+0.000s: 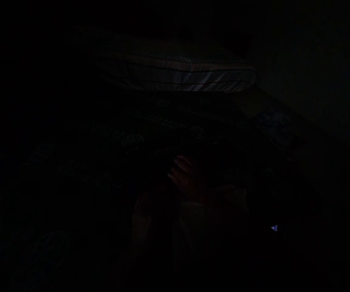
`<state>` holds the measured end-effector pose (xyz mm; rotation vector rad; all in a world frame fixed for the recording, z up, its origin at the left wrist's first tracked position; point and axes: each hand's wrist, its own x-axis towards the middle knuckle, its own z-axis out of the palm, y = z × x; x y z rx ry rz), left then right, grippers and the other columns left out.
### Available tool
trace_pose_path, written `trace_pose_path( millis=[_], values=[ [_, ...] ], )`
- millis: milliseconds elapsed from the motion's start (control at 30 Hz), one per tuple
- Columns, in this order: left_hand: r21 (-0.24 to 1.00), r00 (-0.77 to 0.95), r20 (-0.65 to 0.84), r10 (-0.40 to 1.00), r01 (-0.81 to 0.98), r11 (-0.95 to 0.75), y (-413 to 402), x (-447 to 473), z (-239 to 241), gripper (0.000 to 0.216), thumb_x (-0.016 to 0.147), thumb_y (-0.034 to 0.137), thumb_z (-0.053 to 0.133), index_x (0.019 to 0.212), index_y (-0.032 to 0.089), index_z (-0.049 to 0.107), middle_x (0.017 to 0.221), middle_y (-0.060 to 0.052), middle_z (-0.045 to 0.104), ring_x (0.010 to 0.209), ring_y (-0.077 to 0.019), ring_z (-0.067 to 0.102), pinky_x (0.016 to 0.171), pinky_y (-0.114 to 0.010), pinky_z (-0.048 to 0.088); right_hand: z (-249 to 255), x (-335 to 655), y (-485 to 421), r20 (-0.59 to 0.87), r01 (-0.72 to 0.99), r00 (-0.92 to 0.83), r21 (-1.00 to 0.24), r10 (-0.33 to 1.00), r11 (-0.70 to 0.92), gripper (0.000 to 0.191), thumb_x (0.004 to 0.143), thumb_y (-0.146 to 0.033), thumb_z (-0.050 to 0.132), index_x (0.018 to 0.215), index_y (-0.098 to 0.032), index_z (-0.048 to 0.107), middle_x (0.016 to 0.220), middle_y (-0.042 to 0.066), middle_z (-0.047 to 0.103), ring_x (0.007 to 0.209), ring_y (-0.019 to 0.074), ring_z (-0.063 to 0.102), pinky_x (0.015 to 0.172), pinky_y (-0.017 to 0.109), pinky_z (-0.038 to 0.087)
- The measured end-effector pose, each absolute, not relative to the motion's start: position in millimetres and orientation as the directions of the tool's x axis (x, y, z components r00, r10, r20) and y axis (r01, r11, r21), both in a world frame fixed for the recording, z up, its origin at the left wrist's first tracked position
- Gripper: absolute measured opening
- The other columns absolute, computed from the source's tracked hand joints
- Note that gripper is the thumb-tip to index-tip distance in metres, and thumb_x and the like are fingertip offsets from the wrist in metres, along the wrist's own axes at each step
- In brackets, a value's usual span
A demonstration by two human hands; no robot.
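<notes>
The scene is very dark. My right hand (pixel 184 174) shows faintly near the middle, its fingers slightly bent, a little apart and pointing left. Nothing can be made out in its grasp. Under and beside the fingertips lies a long dark object (pixel 150 168) with tiny light specks; its kind is too dark to tell. Lower left of that hand, my left hand (pixel 144 200) is only a dim reddish patch at the end of the forearm, and its fingers are lost in shadow.
A dark sheet (pixel 169 111) printed with pale globe shapes and lettering spreads around the hands. Behind it lies a thick striped mattress or cushion (pixel 193 79). A crumpled patterned cloth-like thing (pixel 275 125) is at the right. A small bluish triangle of light (pixel 274 228) shows lower right.
</notes>
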<state>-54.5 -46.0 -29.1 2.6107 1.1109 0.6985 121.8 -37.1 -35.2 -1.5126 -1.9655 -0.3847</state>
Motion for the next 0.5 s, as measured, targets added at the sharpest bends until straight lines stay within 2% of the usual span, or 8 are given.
trace_pose_path(
  millis=[500],
  values=[
    [0.364, 0.58, 0.357, 0.732, 0.636, -0.681, -51.9, -57.5, -31.0, 0.031, 0.09, 0.036, 0.051, 0.113, 0.016, 0.055, 0.117, -0.009, 0.056, 0.103, -0.0198, 0.056, 0.09, -0.042, 0.047, -38.9, 122.1, -39.3, 0.725, 0.933, -0.065, -0.2, 0.686, 0.299, 0.02, 0.089, -0.029, 0.051, 0.092, -0.017, 0.067, 0.104, 0.01, 0.067, 0.109, 0.0238, 0.056, 0.092, 0.043, 0.048]
  ],
)
